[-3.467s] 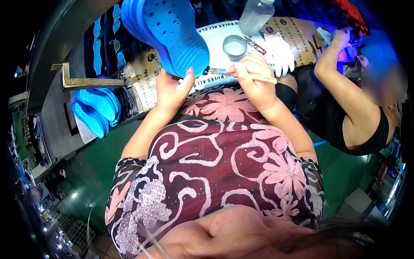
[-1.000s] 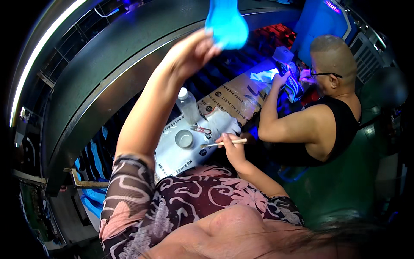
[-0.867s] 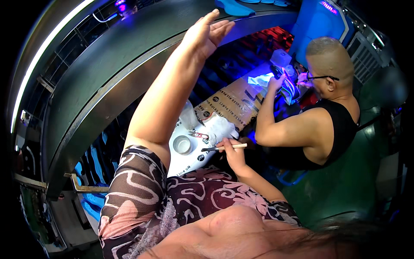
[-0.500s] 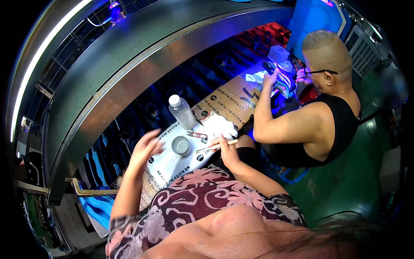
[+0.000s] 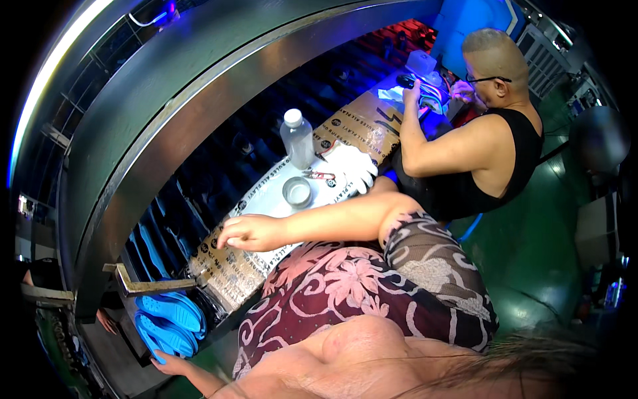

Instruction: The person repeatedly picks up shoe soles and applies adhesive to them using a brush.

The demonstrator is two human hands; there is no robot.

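My left hand (image 5: 171, 364) is at the lower left, its fingers closed on the near end of a light-blue shoe (image 5: 166, 339) in a small stack. Some of those fingers are hidden by the shoe. My right arm reaches leftward across my lap. My right hand (image 5: 251, 231) hovers over the near part of the cardboard-topped surface, fingers loosely bent and apart, with nothing visible in it. Beyond that forearm stand a small round grey cup (image 5: 297, 192) and a clear bottle with a white cap (image 5: 297, 139). Red-handled thread snips (image 5: 320, 175) lie beside a white glove (image 5: 352, 166).
A metal-edged shelf (image 5: 199, 86) curves above the work surface. Dark and blue shoes fill the space behind it. Close on the right sits a co-worker (image 5: 478, 139) holding a shoe (image 5: 432, 100) under violet light. A wooden bar (image 5: 159, 286) juts out by the blue stack.
My right hand has swung left across my lap, and the brush it held is out of sight. My left hand has dropped from beside the cup to the blue shoes.
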